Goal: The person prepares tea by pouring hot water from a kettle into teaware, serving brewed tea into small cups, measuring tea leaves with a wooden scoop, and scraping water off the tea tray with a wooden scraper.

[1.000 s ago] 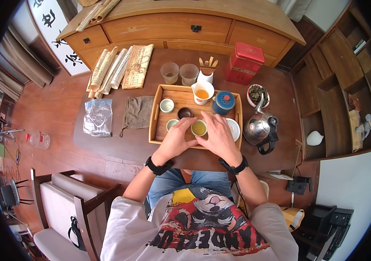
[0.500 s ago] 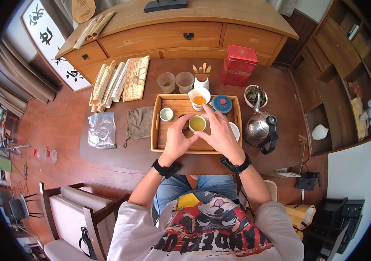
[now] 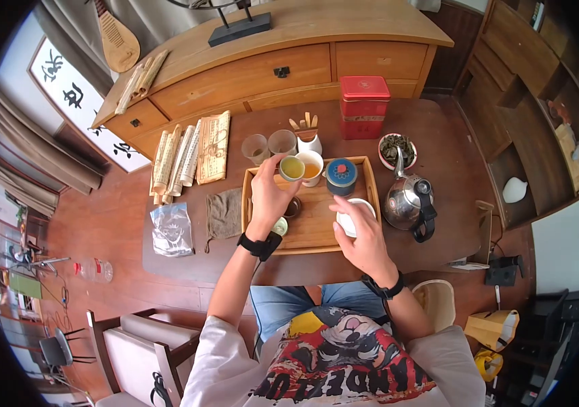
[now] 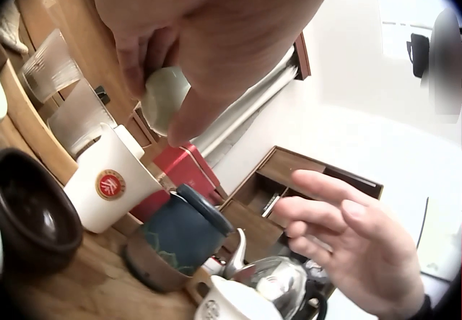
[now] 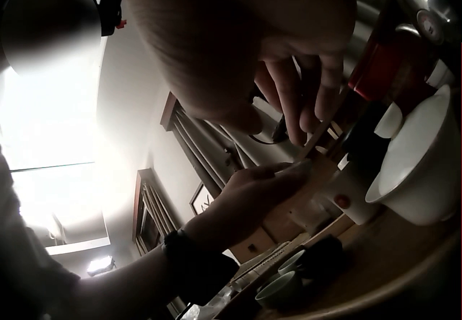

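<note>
Above the wooden tray point(image 3: 371, 203), at about eleven o'clock from its middle, we hold a small cup point(image 3: 291, 167) of yellow-green tea pinched in the fingertips of our left hand point(image 3: 267, 197), raised well clear of the tray floor. Our right hand point(image 3: 364, 234) hovers at about four o'clock, fingers loosely spread, holding nothing, just beside the white lidded bowl point(image 3: 357, 216). We judge the step in hand to be lifting a filled cup to serve or taste it; the next move calls for a level wrist and a slow path, since the tea sits close to the brim and the cup has no handle. The cup is glazed, pale, round and smooth; in the left wrist view its curved underside point(image 4: 164, 98) shows between thumb and fingers. On the tray lie a dark little bowl point(image 3: 293, 207), a white pitcher point(image 3: 312, 165) with amber tea and a blue-lidded jar point(image 3: 341, 175). At three o'clock stands a shiny steel kettle point(image 3: 407, 201); at twelve, a red tin point(image 3: 364, 106).
</note>
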Motion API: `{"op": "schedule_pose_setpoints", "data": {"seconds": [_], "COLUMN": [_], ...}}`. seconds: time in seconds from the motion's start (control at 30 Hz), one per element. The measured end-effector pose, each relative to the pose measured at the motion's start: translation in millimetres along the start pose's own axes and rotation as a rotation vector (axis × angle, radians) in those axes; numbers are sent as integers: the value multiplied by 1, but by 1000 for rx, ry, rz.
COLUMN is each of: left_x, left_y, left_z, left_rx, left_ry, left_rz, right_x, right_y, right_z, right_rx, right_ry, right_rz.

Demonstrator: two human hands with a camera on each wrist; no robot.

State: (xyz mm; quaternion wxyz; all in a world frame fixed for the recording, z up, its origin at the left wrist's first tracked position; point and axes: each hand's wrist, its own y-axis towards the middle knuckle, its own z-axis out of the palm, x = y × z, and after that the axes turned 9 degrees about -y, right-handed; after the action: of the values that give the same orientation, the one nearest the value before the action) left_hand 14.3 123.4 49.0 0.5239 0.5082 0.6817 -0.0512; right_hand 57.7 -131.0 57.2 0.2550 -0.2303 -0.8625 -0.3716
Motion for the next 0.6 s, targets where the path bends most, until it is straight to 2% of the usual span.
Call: {"op": "schedule_pose_setpoints", "data": {"seconds": [0.07, 0.17, 0.3, 0.37, 0.4, 0.47, 0.5, 0.57, 0.6], "left_x": [1, 6, -5, -11, -12, -15, -20, -30, -32], "left_y": [7, 17, 32, 39, 42, 45, 45, 44, 44], "left_z": [-1, -1, -3, -3, -2, -1, 0, 2, 3], "left_rx": [15, 97, 194, 249, 255, 322, 326, 346, 349], "left_ry": [31, 219, 312, 427, 428, 672, 671, 851, 849], "left_rz": [10, 112, 238, 416, 419, 598, 600, 753, 753], "right_x": [-1, -5, -10, -14, -15, -16, -16, -15, -15], "right_y": [-14, -29, -44, -48, -49, -50, -51, -51, -52], "right_z": [-1, -2, -6, -9, -9, -10, -11, -12, -13], "right_rx": [-22, -46, -49, -48, -39, -45, -48, -49, -48], "right_ry": [66, 90, 112, 107, 100, 94, 86, 88, 91], "right_rz": [32, 59, 134, 142, 142, 149, 152, 158, 159]}}
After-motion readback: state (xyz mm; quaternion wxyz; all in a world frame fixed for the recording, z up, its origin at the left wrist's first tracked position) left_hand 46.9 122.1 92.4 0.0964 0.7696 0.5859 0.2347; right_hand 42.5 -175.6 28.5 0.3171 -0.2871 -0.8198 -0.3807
